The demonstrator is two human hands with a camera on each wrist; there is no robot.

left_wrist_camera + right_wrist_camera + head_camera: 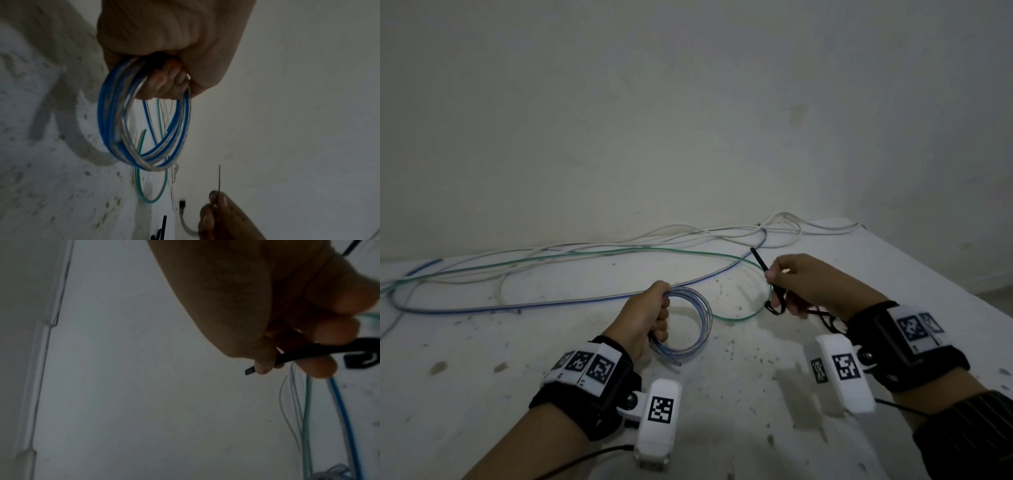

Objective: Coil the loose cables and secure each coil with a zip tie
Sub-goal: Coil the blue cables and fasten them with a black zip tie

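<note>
My left hand (650, 317) grips a coil of blue-and-clear cable (697, 323) above the white surface; the same coil of cable (144, 126) hangs from the left hand (170, 68) in the left wrist view. The blue cable's loose length (517, 306) trails off to the left. To the right, my right hand (804, 284) pinches a black zip tie (765, 270), its tip pointing up and left. In the right wrist view the zip tie (304, 354) lies across the fingertips (316, 368). More black zip ties (828, 320) lie under that hand.
A green cable (619, 253) and white cables (688, 233) lie loose across the back of the speckled white surface (756, 377), close to the wall (688, 102). The surface's right edge (962, 287) runs diagonally past my right wrist.
</note>
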